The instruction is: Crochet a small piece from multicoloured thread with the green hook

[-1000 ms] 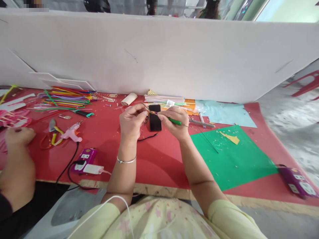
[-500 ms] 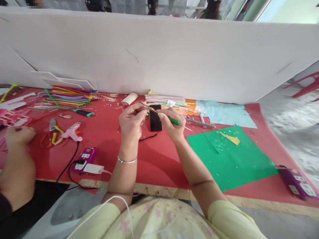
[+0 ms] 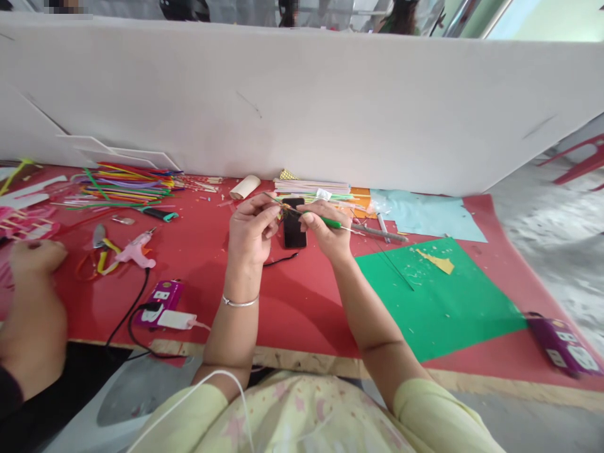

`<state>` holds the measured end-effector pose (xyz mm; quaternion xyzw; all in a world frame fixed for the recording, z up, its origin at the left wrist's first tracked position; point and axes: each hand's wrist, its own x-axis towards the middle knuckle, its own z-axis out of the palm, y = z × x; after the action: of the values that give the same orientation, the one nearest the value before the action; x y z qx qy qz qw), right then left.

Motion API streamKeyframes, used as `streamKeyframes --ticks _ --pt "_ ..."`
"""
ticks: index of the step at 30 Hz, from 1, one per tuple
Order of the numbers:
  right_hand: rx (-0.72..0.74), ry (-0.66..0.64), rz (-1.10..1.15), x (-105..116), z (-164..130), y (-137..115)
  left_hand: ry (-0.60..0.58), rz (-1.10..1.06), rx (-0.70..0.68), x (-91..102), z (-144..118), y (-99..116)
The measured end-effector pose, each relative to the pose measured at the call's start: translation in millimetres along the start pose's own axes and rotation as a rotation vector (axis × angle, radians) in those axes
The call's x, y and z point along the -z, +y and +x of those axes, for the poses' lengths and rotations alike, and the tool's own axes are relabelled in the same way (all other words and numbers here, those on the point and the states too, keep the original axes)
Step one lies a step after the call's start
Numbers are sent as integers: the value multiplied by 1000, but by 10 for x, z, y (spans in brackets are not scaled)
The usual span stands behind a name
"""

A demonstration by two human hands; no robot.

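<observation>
My left hand point(image 3: 251, 229) is raised over the red table, thumb and fingertips pinched on a small thin brownish piece point(image 3: 284, 206) whose exact kind I cannot make out. My right hand point(image 3: 330, 234) is closed around a slim tool with a green handle point(image 3: 331, 223). Its front end reaches toward the pinched piece, and a thin white length shows behind the hand. Whether the tip touches the piece is too small to tell. Below and between both hands a black phone point(image 3: 295, 233) lies on the table.
A white board point(image 3: 302, 107) stands along the back. On the left are pipe cleaners point(image 3: 136, 182), pliers point(image 3: 104, 248), a pink glue gun point(image 3: 135, 250), a purple power strip point(image 3: 163, 296) and another person's arm point(image 3: 35, 302). A green sheet point(image 3: 453, 314) lies right, near another purple power strip point(image 3: 561, 346).
The green-handled tool has turned to a flatter angle, its rear end rising as my right hand shifts slightly. My left hand keeps its pinch almost in place.
</observation>
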<state>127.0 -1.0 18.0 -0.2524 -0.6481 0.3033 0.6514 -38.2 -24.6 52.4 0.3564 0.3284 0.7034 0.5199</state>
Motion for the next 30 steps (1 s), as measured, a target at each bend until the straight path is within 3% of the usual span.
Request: streamKeyframes --ticks 4,8,30 --pt "-222 -4 226 10 -9 162 -8 -1 15 -2 10 -21" --pt "-312 -1 357 -1 -22 294 -35 -21 19 -26 -7 -45" --pt "-347 57 339 16 19 235 -3 47 -1 -70 -27 -51"
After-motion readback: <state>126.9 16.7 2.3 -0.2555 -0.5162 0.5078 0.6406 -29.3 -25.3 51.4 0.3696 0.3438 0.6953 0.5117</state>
